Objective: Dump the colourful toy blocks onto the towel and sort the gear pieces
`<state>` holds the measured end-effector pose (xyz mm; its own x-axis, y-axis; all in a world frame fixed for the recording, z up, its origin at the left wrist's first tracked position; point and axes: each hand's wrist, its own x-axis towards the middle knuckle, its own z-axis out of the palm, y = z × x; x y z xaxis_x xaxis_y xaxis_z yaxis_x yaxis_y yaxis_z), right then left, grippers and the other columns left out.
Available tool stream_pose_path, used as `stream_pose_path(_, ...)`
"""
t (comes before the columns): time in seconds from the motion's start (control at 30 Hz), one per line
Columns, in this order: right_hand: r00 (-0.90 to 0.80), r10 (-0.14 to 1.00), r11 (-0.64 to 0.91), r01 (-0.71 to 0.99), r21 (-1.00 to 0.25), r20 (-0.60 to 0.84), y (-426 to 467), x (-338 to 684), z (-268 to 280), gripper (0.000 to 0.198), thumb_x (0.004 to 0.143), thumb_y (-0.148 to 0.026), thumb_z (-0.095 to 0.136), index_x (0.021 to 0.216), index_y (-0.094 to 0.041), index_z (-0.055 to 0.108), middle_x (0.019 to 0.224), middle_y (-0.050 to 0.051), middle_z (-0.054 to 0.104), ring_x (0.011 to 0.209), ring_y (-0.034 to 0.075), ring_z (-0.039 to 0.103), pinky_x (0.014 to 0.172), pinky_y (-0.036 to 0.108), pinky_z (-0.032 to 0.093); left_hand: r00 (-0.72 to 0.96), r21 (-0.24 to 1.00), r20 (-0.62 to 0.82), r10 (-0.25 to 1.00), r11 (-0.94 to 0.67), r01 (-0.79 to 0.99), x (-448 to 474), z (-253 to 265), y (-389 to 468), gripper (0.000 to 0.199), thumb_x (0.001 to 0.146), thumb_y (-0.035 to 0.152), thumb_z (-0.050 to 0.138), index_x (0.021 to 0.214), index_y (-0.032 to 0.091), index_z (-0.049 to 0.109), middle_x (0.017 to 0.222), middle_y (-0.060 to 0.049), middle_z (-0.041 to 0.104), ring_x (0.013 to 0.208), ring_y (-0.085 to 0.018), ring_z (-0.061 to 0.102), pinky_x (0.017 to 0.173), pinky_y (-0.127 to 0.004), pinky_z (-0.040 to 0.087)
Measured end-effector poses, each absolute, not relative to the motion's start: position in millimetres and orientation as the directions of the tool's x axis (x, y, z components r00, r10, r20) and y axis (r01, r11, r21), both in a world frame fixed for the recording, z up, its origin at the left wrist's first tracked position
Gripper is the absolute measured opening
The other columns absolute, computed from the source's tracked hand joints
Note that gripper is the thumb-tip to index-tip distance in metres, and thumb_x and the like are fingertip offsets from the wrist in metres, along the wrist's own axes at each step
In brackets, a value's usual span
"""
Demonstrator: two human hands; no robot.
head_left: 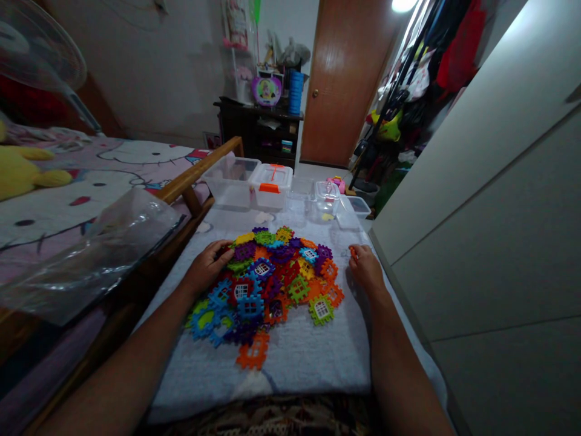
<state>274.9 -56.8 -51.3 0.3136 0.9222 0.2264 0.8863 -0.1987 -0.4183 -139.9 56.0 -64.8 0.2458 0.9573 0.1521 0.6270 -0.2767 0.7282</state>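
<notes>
A heap of colourful plastic interlocking blocks (276, 275) lies on the cloth-covered table. The pieces are toothed squares and rounded shapes, some with window grids. At the heap's left edge rests my left hand (209, 265), its thumb and fingers apart, against or just beside the blocks. To the right of the heap, my right hand (367, 269) is closed on a small orange block (353, 252), mostly hidden by the fingers. One orange window block (253, 351) lies at the near edge of the heap, and a green block with a white window (321, 310) sits at its right front.
Along the table's far end stand a clear open bin (231, 181), a clear box with orange latches (271, 188) and smaller clear containers (327, 194). A wooden bed rail (200, 169) borders the left, with a plastic bag (95, 254) beyond. A pale cabinet (481, 200) stands close on the right.
</notes>
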Motion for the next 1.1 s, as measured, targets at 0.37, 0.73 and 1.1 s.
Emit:
stream_pose_path(0.37, 0.135, 0.990, -0.098, 0.844, -0.528, 0.031, -61.4, 291.1, -58.3, 0.063, 0.069, -0.023, 0.065, 0.131, -0.017, 0.058, 0.126, 0.013, 0.058, 0.116, 0.027, 0.057, 0.103, 0.037, 0.045, 0.258, 0.727, 0.163, 0.952, -0.293, 0.621, -141.5, -68.6, 57.6, 0.059, 0.084, 0.063, 0.048, 0.118, 0.017, 0.062, 0.123, -0.010, 0.062, 0.112, -0.028, 0.060, 0.106, -0.041, 0.043)
stream_pose_path(0.73, 0.072, 0.995, -0.020, 0.831, -0.556, 0.072, -64.4, 272.7, -36.6, 0.031, 0.077, -0.042, 0.067, 0.098, -0.020, 0.064, 0.095, 0.007, 0.065, 0.080, 0.020, 0.060, 0.073, 0.031, 0.047, 0.265, 0.716, 0.172, 0.949, -0.305, 0.628, -142.3, -70.7, 59.1, 0.058, 0.084, 0.063, 0.048, 0.117, 0.017, 0.062, 0.124, -0.010, 0.062, 0.114, -0.028, 0.059, 0.107, -0.042, 0.042)
stream_pose_path(1.1, -0.018, 0.998, 0.043, 0.919, -0.393, 0.066, -67.4, 243.0, -37.9, 0.036, 0.072, -0.039, 0.071, 0.100, -0.021, 0.059, 0.097, 0.007, 0.062, 0.088, 0.022, 0.058, 0.075, 0.031, 0.043, 0.272, 0.712, 0.166, 0.948, -0.306, 0.633, -141.3, -67.4, 57.7, 0.057, 0.084, 0.063, 0.049, 0.118, 0.019, 0.063, 0.124, -0.008, 0.063, 0.113, -0.027, 0.059, 0.106, -0.040, 0.043)
